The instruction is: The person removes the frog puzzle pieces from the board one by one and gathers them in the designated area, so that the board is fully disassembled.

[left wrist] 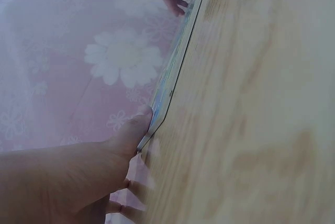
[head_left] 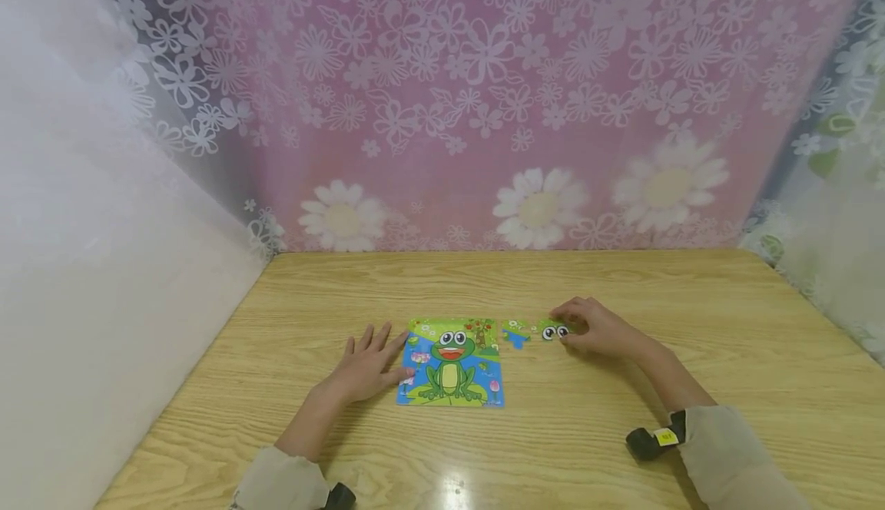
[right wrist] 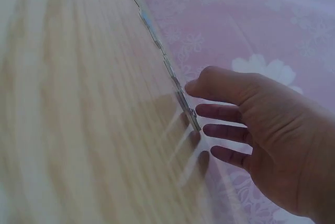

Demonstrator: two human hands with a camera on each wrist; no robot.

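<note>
your spread left hand [head_left: 366, 368] touches the frog board [head_left: 451, 368] at nine o'clock; at two, your right hand [head_left: 600, 331] meets the eyed piece [head_left: 554, 332], grip unclear.

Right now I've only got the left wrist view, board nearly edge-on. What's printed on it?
Observer: Head view shows a green frog with an open red mouth on the board.
Operator: Anything lying just right of it?
Observer: Yes, a blue-and-green piece, separate from the board.
Operator: I see the right hand up top. What's it at?
Observer: The right hand has its fingers at a piece with two big eyes; can't tell whether it's pinched.
</note>
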